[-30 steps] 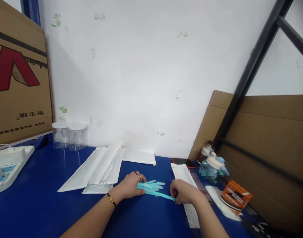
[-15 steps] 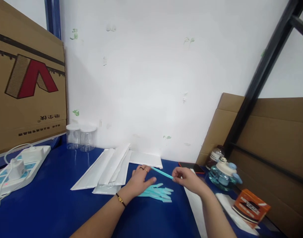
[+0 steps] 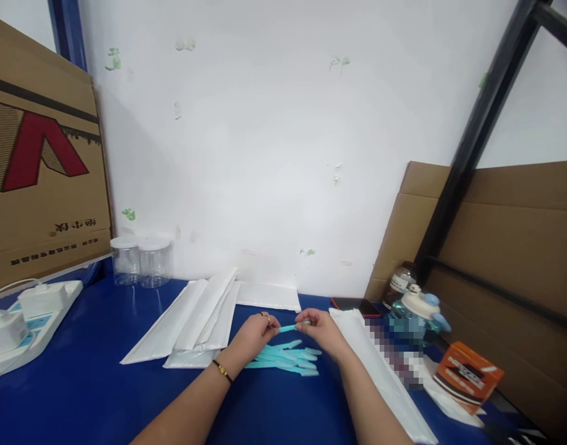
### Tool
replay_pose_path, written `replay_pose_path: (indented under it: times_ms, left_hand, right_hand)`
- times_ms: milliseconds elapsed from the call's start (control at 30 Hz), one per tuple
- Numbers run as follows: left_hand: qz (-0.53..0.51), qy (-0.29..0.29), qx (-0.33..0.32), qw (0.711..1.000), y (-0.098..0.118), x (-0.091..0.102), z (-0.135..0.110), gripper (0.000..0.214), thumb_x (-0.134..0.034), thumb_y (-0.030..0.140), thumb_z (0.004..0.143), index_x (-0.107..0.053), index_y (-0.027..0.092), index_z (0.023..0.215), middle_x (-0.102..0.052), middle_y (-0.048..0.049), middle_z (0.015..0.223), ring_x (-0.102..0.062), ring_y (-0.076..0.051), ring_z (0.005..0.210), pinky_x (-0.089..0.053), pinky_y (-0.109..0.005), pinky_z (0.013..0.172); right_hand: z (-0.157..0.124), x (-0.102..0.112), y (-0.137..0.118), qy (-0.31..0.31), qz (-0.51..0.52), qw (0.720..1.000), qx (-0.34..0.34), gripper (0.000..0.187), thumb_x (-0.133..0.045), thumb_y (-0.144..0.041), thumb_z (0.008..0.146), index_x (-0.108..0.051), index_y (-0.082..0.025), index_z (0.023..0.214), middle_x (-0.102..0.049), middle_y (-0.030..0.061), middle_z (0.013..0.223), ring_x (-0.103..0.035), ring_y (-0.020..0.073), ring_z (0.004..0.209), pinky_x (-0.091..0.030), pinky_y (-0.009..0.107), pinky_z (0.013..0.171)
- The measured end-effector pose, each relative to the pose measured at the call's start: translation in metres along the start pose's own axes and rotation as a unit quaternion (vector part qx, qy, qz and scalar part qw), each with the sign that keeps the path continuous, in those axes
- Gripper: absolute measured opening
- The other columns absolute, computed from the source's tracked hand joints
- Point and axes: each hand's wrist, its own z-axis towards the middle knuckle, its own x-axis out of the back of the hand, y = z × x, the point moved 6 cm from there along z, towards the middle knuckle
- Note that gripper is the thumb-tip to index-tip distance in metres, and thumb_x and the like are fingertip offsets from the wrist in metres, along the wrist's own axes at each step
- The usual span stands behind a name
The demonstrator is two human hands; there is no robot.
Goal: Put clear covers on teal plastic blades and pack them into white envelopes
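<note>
A slim teal plastic stick, looking like an eyebrow razor (image 3: pixel 287 328), spans the gap between my two hands. My left hand (image 3: pixel 258 332) pinches its left end, and my right hand (image 3: pixel 321 330) grips the other end between thumb and fingers. Fingers cover both ends of it. Just below, a small pile of similar teal eyebrow razors (image 3: pixel 290 358) lies on the blue table (image 3: pixel 274 411). White padded mailers (image 3: pixel 202 318) overlap one another to the left of my left hand. Another long white mailer (image 3: pixel 385 383) lies beside my right forearm.
Two clear lidded jars (image 3: pixel 154 262) stand by the wall, near a power strip (image 3: pixel 37 324) with plugs. On the right are a dark phone (image 3: pixel 356 306), a brown bottle (image 3: pixel 399 284), a teal water bottle (image 3: pixel 415 315) and an orange box (image 3: pixel 468 377). Large cardboard (image 3: pixel 42 167) stands at left.
My left hand has closed on the teal stick's near end, and both hands have drawn closer together. My right hand has moved left, uncovering more of the right-hand mailer. The view has shifted slightly.
</note>
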Motion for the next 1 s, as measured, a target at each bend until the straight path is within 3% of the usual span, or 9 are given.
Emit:
replay_pose_path:
  times_ms: [133,267,367,533,667,800,900,1000]
  left_hand:
    - [0.044,-0.004,0.081,0.996,-0.017,-0.001,0.002,0.018,-0.045,0.023,0.083,-0.064,0.020,0.082,-0.064,-0.0007,0.083,-0.058,-0.014,0.080,-0.039,-0.023,0.072]
    - [0.105,-0.005,0.124,0.987,-0.026,-0.001,0.002,0.017,-0.049,0.027,0.082,-0.065,0.026,0.084,-0.065,0.0002,0.088,-0.058,-0.017,0.088,-0.037,-0.028,0.075]
    - [0.124,0.003,0.134,0.983,-0.029,-0.002,0.002,0.018,-0.052,0.028,0.081,-0.066,0.031,0.092,-0.063,0.0001,0.094,-0.055,-0.019,0.095,-0.037,-0.029,0.077]
    - [0.109,0.032,0.130,0.985,-0.028,0.002,0.002,0.028,-0.056,0.031,0.078,-0.062,0.027,0.105,-0.060,-0.0030,0.108,-0.051,-0.021,0.104,-0.038,-0.029,0.081]
    - [0.085,0.004,0.055,0.995,-0.011,0.001,0.000,0.021,-0.052,0.039,0.080,-0.066,0.028,0.093,-0.062,-0.0009,0.100,-0.051,-0.020,0.101,-0.037,-0.030,0.083]
    - [0.108,-0.038,0.032,0.993,-0.003,-0.004,-0.003,0.017,-0.058,0.035,0.076,-0.066,0.028,0.089,-0.064,0.0000,0.092,-0.052,-0.020,0.095,-0.035,-0.032,0.084]
    - [0.123,-0.027,0.037,0.991,-0.001,-0.004,-0.003,0.021,-0.057,0.031,0.076,-0.063,0.027,0.095,-0.062,-0.0009,0.095,-0.052,-0.020,0.096,-0.035,-0.031,0.082]
    - [0.125,-0.023,0.043,0.991,-0.002,-0.004,-0.003,0.027,-0.056,0.029,0.077,-0.059,0.027,0.104,-0.059,-0.0020,0.102,-0.052,-0.020,0.098,-0.036,-0.031,0.083]
  right_hand:
    - [0.000,0.012,0.014,0.036,0.028,0.998,-0.034,0.011,-0.063,-0.025,0.064,-0.059,-0.016,0.070,-0.058,-0.0015,0.058,-0.049,0.0105,0.052,-0.037,0.022,0.052]
    - [-0.001,0.015,0.025,0.028,-0.131,0.989,-0.070,0.006,-0.061,-0.019,0.063,-0.063,-0.017,0.068,-0.061,0.0004,0.060,-0.053,0.0134,0.057,-0.038,0.023,0.055]
    - [-0.003,0.013,0.013,0.044,-0.246,0.968,-0.028,0.008,-0.063,-0.022,0.065,-0.069,-0.020,0.070,-0.063,0.0027,0.077,-0.056,0.0164,0.073,-0.040,0.026,0.067]
    - [-0.006,-0.009,-0.003,-0.039,-0.316,0.948,0.016,0.017,-0.070,-0.037,0.063,-0.071,-0.026,0.075,-0.061,0.0014,0.092,-0.051,0.0209,0.093,-0.034,0.031,0.081]
    - [-0.007,-0.015,-0.001,-0.066,-0.335,0.940,0.000,0.009,-0.069,-0.031,0.065,-0.068,-0.024,0.070,-0.060,0.0005,0.091,-0.049,0.0206,0.094,-0.030,0.032,0.081]
    - [-0.005,-0.013,0.000,-0.058,-0.345,0.937,0.006,0.011,-0.068,-0.027,0.067,-0.066,-0.024,0.077,-0.059,-0.0006,0.091,-0.049,0.0197,0.094,-0.027,0.031,0.081]
    - [-0.004,-0.010,0.000,-0.021,-0.372,0.928,0.006,0.019,-0.067,-0.027,0.070,-0.062,-0.023,0.087,-0.059,0.0000,0.090,-0.049,0.0183,0.090,-0.027,0.030,0.077]
    - [-0.002,-0.010,0.002,-0.008,-0.402,0.915,-0.004,0.011,-0.065,-0.027,0.073,-0.062,-0.021,0.082,-0.059,0.0017,0.090,-0.049,0.0192,0.092,-0.027,0.030,0.077]
